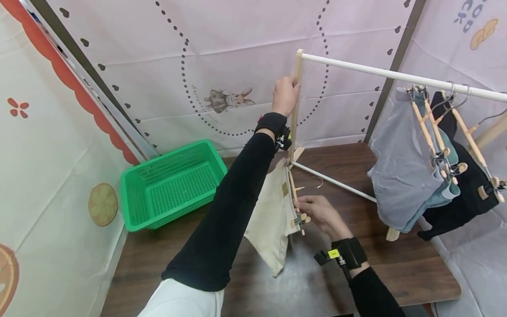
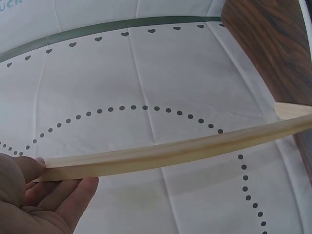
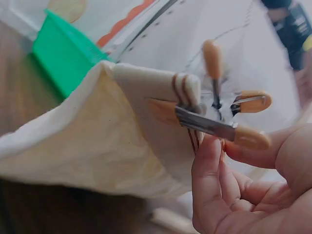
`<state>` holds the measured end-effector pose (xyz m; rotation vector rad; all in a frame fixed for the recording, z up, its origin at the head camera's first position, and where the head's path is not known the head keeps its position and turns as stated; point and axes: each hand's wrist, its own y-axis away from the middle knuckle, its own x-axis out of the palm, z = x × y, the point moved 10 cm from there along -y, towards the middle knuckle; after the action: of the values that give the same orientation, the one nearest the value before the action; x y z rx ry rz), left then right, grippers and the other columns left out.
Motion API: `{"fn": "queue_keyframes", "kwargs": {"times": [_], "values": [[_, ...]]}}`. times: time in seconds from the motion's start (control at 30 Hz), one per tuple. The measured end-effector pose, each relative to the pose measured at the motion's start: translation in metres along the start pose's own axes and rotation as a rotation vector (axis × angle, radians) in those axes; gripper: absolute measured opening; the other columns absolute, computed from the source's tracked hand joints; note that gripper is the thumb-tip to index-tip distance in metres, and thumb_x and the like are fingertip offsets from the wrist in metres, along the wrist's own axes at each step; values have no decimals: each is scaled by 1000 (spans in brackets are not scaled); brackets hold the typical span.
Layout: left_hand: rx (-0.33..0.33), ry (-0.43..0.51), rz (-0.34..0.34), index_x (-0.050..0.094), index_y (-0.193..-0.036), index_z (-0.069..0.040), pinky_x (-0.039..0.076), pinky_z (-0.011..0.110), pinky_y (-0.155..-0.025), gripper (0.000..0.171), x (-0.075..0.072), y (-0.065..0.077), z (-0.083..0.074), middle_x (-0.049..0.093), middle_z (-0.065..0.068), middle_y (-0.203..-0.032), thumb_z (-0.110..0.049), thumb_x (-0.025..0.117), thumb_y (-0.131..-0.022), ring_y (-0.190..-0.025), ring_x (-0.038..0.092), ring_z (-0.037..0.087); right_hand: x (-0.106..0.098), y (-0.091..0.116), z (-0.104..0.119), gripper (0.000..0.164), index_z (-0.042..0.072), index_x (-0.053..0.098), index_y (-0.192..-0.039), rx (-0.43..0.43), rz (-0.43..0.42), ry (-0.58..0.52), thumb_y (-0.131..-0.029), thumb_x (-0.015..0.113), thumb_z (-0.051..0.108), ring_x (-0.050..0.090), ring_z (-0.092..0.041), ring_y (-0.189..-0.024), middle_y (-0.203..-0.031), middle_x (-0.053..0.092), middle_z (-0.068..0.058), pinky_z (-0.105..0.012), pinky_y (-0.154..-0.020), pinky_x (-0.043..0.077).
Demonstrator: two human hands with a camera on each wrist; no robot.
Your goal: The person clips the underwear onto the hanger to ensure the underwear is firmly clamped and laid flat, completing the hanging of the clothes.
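Note:
My left hand (image 1: 286, 96) grips the upright wooden post (image 1: 295, 112) of a clothes rack near its top. In the left wrist view, the thumb (image 2: 30, 166) lies over the post (image 2: 165, 152) and the fingers curl beneath it. Low beside the post, my right hand (image 1: 320, 213) pinches a wooden clip hanger (image 1: 293, 187). A cream garment (image 1: 273, 211) hangs from its clips, waistband toward the hand. The right wrist view shows a metal clip with wooden ends (image 3: 207, 124) clamped on the garment's edge (image 3: 168, 97), just above the pinching fingers. The hanger's hook (image 1: 321, 181) points right.
A green plastic basket (image 1: 132, 189) stands at the left on the brown wooden table (image 1: 178, 264). On the rack's white top rail (image 1: 364, 68) hang a grey-blue garment (image 1: 396, 163), a teal one (image 1: 425, 202) and a black one (image 1: 467, 185). A lower white bar (image 1: 336, 182) runs rightward.

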<state>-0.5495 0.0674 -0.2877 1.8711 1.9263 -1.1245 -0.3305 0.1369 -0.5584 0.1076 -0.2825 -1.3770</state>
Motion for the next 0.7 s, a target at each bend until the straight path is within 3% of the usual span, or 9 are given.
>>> {"fn": "queue_keyframes", "kwargs": {"times": [0.17, 0.27, 0.43, 0.6, 0.7], "values": [[-3, 13, 6, 69, -128, -6, 57, 26, -83, 29, 1, -1, 1, 70, 9, -119, -20, 55, -107, -101, 67, 16, -19, 21, 51, 30, -16, 60, -121, -83, 9, 22, -100, 62, 6, 61, -7, -73, -79, 68, 6, -20, -65, 50], [4, 15, 4, 69, -129, -6, 56, 26, -83, 30, 0, -1, 1, 70, 9, -120, -20, 55, -107, -100, 67, 16, -31, 34, 81, 27, -9, 65, -119, -125, -20, 52, -99, 65, 9, 61, -6, -78, -84, 70, 8, -20, -67, 52], [21, 20, 4, 70, -126, -6, 57, 26, -81, 29, 0, 0, 1, 71, 10, -117, -20, 55, -107, -97, 67, 17, -45, 49, 127, 9, 7, 73, -100, -200, -34, -108, -98, 66, 3, 65, -8, -76, -85, 72, 2, -21, -65, 57], [-1, 25, 12, 71, -126, -6, 57, 25, -82, 28, 1, -1, 4, 71, 9, -117, -20, 55, -106, -98, 67, 16, -60, 62, 175, 14, 4, 76, -93, -346, -25, -248, -98, 64, -2, 65, -11, -73, -82, 72, -3, -22, -62, 56], [-2, 19, 11, 70, -126, -7, 57, 25, -81, 28, 2, -2, 4, 71, 8, -116, -20, 55, -106, -98, 67, 15, -76, 70, 201, 10, 4, 77, -93, -416, -90, -251, -96, 68, -1, 65, -10, -72, -82, 73, -3, -17, -56, 51]]}}
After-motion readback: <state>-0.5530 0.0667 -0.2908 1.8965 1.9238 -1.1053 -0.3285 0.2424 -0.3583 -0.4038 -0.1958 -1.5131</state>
